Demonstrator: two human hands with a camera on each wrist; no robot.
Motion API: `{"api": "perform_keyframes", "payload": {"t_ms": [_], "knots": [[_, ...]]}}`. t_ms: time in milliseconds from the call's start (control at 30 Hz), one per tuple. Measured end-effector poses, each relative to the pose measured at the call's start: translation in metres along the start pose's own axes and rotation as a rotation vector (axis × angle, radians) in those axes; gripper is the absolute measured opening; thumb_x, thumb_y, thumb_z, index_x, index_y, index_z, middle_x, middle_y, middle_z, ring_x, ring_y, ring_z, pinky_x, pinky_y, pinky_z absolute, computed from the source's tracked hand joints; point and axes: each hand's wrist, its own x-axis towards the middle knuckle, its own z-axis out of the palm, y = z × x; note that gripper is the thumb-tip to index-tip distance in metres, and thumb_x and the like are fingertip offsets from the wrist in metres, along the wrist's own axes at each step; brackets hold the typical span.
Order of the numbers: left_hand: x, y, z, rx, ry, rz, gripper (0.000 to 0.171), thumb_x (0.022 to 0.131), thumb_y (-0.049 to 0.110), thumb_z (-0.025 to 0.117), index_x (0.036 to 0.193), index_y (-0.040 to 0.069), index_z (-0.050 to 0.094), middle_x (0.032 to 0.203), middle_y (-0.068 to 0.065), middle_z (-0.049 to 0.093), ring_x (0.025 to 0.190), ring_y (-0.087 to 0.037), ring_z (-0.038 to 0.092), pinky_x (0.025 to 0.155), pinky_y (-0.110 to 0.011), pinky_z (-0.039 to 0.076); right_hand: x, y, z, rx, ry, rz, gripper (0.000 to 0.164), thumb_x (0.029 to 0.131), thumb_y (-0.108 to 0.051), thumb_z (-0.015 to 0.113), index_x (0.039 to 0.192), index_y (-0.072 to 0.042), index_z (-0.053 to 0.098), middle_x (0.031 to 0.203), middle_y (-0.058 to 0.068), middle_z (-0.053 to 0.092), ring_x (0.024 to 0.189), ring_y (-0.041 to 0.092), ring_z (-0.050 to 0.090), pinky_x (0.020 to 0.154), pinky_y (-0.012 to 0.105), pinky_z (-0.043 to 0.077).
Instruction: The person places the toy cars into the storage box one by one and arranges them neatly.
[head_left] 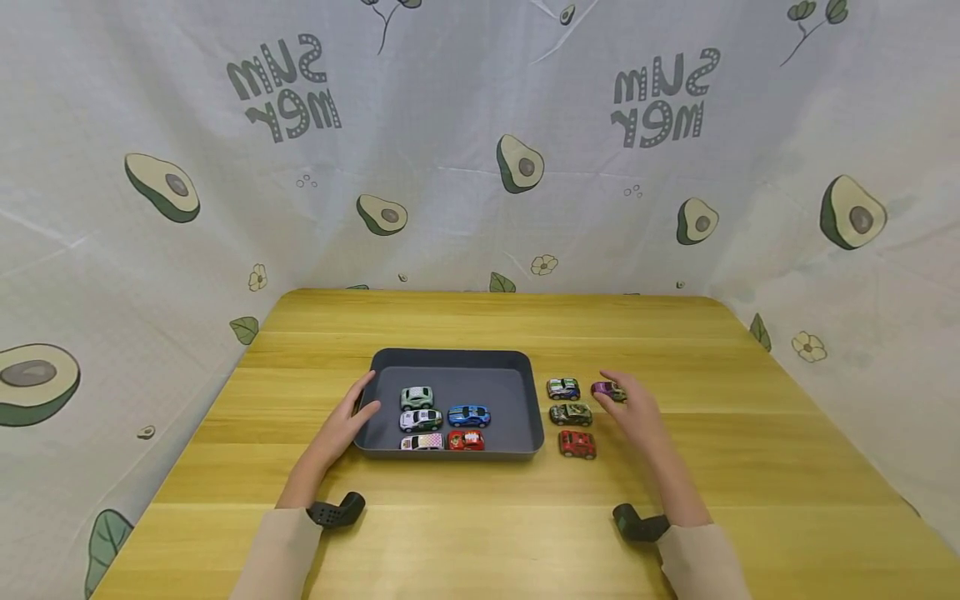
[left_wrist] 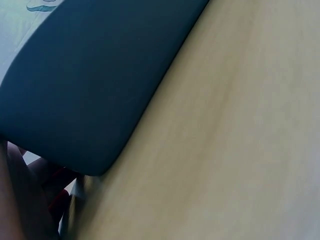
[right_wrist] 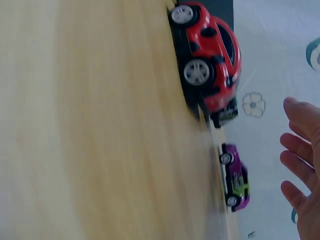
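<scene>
A dark grey tray (head_left: 495, 392) holds several toy cars, among them a blue one (head_left: 468, 416), a pale green one (head_left: 417, 397) and a red one (head_left: 466, 440). At the tray's left wall, my left hand (head_left: 341, 427) grips the rim, thumb on the inner side and fingers outside; the left wrist view shows those fingers only partly, in shadow by the tray corner. My right hand (head_left: 639, 412) hovers by a purple and green toy car (head_left: 608, 390), thumb and fingers spread. In the right wrist view, that car stands apart from the fingers.
Between the tray and my right hand stand a white, blue and green car (head_left: 563, 388), a camouflage-patterned car (head_left: 571, 414) and a red car (head_left: 577, 444). Everything rests on a wooden table (head_left: 480, 533). A printed curtain (head_left: 450, 125) hangs behind and at both sides.
</scene>
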Motion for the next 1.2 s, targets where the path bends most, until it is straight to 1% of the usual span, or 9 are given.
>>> {"api": "perform_keyframes", "payload": {"t_ms": [167, 333, 467, 600, 733, 867, 1000, 1200], "knots": [[0.0, 0.0, 0.0, 0.005, 0.003, 0.001, 0.059, 0.096, 0.022, 0.043, 0.146, 0.009, 0.015, 0.152, -0.02, 0.008, 0.14, -0.039, 0.005, 0.111, -0.057, 0.008, 0.001, 0.016, -0.006, -0.042, -0.02, 0.018, 0.048, 0.088, -0.015, 0.058, 0.128, 0.008, 0.043, 0.128, 0.032, 0.044, 0.116, 0.046, 0.042, 0.1, 0.058, 0.032], [-0.001, 0.0, 0.0, 0.008, 0.004, 0.001, 0.059, 0.096, 0.022, 0.043, 0.146, 0.009, 0.015, 0.152, -0.02, 0.009, 0.14, -0.039, 0.005, 0.112, -0.056, 0.008, 0.001, 0.026, -0.009, -0.053, -0.059, 0.061, 0.05, 0.09, -0.019, 0.055, 0.131, 0.005, 0.041, 0.134, 0.03, 0.038, 0.124, 0.047, 0.033, 0.103, 0.059, 0.025], [-0.001, -0.001, 0.0, 0.009, 0.004, 0.003, 0.059, 0.096, 0.022, 0.044, 0.146, 0.008, 0.016, 0.152, -0.02, 0.01, 0.14, -0.039, 0.006, 0.112, -0.056, 0.009, 0.001, 0.034, -0.008, -0.064, -0.072, 0.087, 0.052, 0.091, -0.024, 0.054, 0.133, 0.003, 0.04, 0.136, 0.029, 0.037, 0.125, 0.047, 0.031, 0.103, 0.06, 0.024], [0.0, -0.002, 0.0, 0.009, 0.007, 0.022, 0.059, 0.096, 0.021, 0.044, 0.145, 0.007, 0.016, 0.151, -0.021, 0.011, 0.139, -0.04, 0.007, 0.111, -0.057, 0.009, 0.004, 0.044, -0.005, -0.102, -0.057, 0.069, 0.053, 0.089, -0.022, 0.057, 0.131, 0.005, 0.041, 0.134, 0.03, 0.037, 0.124, 0.047, 0.032, 0.103, 0.06, 0.025], [0.001, -0.003, -0.001, 0.004, 0.009, 0.03, 0.058, 0.095, 0.021, 0.044, 0.145, 0.007, 0.017, 0.151, -0.021, 0.011, 0.139, -0.04, 0.008, 0.111, -0.057, 0.009, 0.007, 0.051, -0.003, -0.119, -0.064, 0.061, 0.056, 0.086, -0.019, 0.06, 0.131, 0.007, 0.039, 0.134, 0.031, 0.036, 0.124, 0.048, 0.031, 0.104, 0.059, 0.023], [0.002, -0.004, -0.001, 0.004, 0.007, 0.021, 0.059, 0.095, 0.022, 0.044, 0.145, 0.008, 0.017, 0.151, -0.021, 0.011, 0.14, -0.039, 0.007, 0.111, -0.057, 0.009, 0.009, 0.055, -0.002, -0.117, -0.084, 0.066, 0.057, 0.086, -0.019, 0.06, 0.132, 0.008, 0.038, 0.134, 0.032, 0.036, 0.124, 0.049, 0.031, 0.104, 0.059, 0.023], [0.002, -0.004, -0.001, 0.006, 0.0, 0.014, 0.059, 0.095, 0.022, 0.044, 0.146, 0.008, 0.016, 0.151, -0.02, 0.011, 0.14, -0.039, 0.007, 0.111, -0.057, 0.009, 0.009, 0.057, -0.001, -0.125, -0.093, 0.078, 0.054, 0.088, -0.018, 0.058, 0.132, 0.007, 0.039, 0.132, 0.033, 0.039, 0.122, 0.049, 0.034, 0.103, 0.058, 0.026], [0.002, -0.003, 0.0, -0.01, 0.003, 0.015, 0.059, 0.096, 0.021, 0.044, 0.146, 0.008, 0.016, 0.152, -0.02, 0.01, 0.14, -0.039, 0.006, 0.111, -0.057, 0.009, 0.009, 0.056, -0.001, -0.097, -0.092, 0.134, 0.047, 0.089, -0.019, 0.057, 0.126, 0.008, 0.043, 0.129, 0.032, 0.042, 0.121, 0.048, 0.037, 0.102, 0.057, 0.028]]}}
